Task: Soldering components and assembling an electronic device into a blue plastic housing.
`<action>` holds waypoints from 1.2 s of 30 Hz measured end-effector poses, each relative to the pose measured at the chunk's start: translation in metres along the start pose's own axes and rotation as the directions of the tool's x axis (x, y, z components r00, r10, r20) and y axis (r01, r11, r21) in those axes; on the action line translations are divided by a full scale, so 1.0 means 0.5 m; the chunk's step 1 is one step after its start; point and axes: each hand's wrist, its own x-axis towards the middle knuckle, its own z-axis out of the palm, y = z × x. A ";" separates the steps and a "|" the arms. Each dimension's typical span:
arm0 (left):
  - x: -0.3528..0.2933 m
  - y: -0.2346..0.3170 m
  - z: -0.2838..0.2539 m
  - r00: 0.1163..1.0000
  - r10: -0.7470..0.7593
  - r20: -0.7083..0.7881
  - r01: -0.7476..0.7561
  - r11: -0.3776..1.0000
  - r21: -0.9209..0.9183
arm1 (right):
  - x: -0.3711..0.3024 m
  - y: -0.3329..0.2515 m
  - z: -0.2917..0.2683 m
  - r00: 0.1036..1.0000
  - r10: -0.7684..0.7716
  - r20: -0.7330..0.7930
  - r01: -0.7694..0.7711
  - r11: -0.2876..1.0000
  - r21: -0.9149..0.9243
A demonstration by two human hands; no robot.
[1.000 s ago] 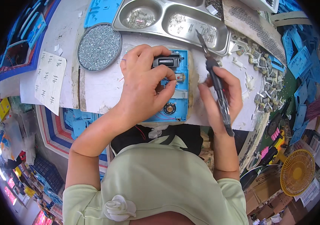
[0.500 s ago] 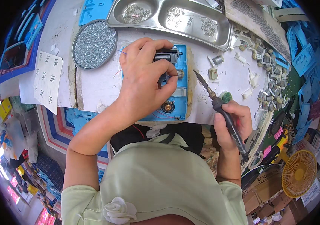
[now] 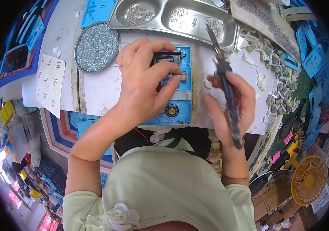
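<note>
My left hand (image 3: pixel 143 81) lies over a blue plastic housing (image 3: pixel 186 86), its thumb and forefinger pinched beside a small metal part (image 3: pixel 184 76). What sits between those fingertips is too small to make out. Inside the housing are a black cylindrical part (image 3: pixel 168 57), a white strip (image 3: pixel 181 95), a round speaker-like disc (image 3: pixel 171 111) and thin red wires (image 3: pixel 162 118). To the right, my right hand (image 3: pixel 245 104) holds a black-handled soldering iron (image 3: pixel 226 79). Its bare metal tip points up, over the tray's edge and apart from the housing. Motion smears this hand somewhat.
Beyond the housing lies a steel compartment tray (image 3: pixel 174 30) with small metal pieces; left of it stands a round dish (image 3: pixel 96 47) full of screws. Small motors (image 3: pixel 276 102) and white scraps crowd the right side. A handwritten paper sheet (image 3: pixel 49 84) hangs over the left edge.
The soldering iron has swung upward, its tip rising from beside the housing to over the tray. My right hand has moved slightly up and left, while the left hand has shifted slightly left.
</note>
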 end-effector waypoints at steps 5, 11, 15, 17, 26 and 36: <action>0.001 -0.002 -0.005 1.000 -0.005 0.013 0.005 1.000 -0.015 | 0.052 0.023 0.061 0.996 0.014 0.083 -0.017 0.999 0.036; -0.001 -0.005 0.004 0.997 -0.075 -0.004 0.074 0.991 -0.111 | 0.052 0.038 0.069 0.997 -0.036 0.069 0.039 0.998 -0.040; 0.002 -0.014 0.017 0.998 -0.045 -0.048 0.040 0.995 -0.094 | 0.043 0.040 0.055 0.994 -0.086 0.065 0.097 0.979 -0.178; 0.003 -0.013 0.021 0.999 -0.014 -0.049 0.012 0.999 -0.048 | 0.037 0.038 0.022 0.991 -0.129 0.045 0.136 0.960 -0.246; 0.012 -0.014 0.020 0.996 0.081 -0.036 -0.079 0.996 0.036 | -0.024 -0.002 -0.101 0.983 -0.148 0.104 0.159 0.982 -0.105; 0.008 -0.022 0.033 0.992 0.114 -0.057 -0.111 0.992 0.065 | -0.023 0.012 -0.083 0.965 -0.181 0.191 0.203 0.974 -0.100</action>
